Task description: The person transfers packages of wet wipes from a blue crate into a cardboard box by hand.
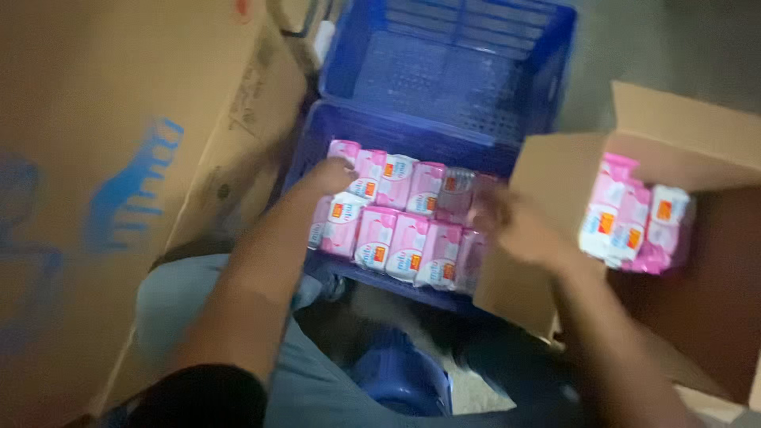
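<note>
Reaching down into a blue plastic crate (pixel 317 143) with both hands. Left hand (pixel 333 173) rests on the far-left corner of the pink wipe packs (pixel 396 230) stacked inside it, fingers laid over the top of one pack; motion blur keeps me from telling whether they are closed on it or only pressing. Right hand (pixel 511 226) sits at the right end of the same rows, against a pack near the crate's right wall; blurred too, so I cannot tell if it grips.

Packs stand in two rows, near and far, edge to edge, pink and white with small orange patches. A second blue crate (pixel 468 63) lies just beyond the first, its slatted floor bare.

Right of the crate: an open cardboard box (pixel 547 166), its flap touching my right wrist, with more pink packs (pixel 634 226) of the same kind bunched inside.

Left: a large cardboard carton (pixel 103 158) with blue spray marks, leaning close to the crate. Between my knees, near edge, a blue stool (pixel 400 380).
</note>
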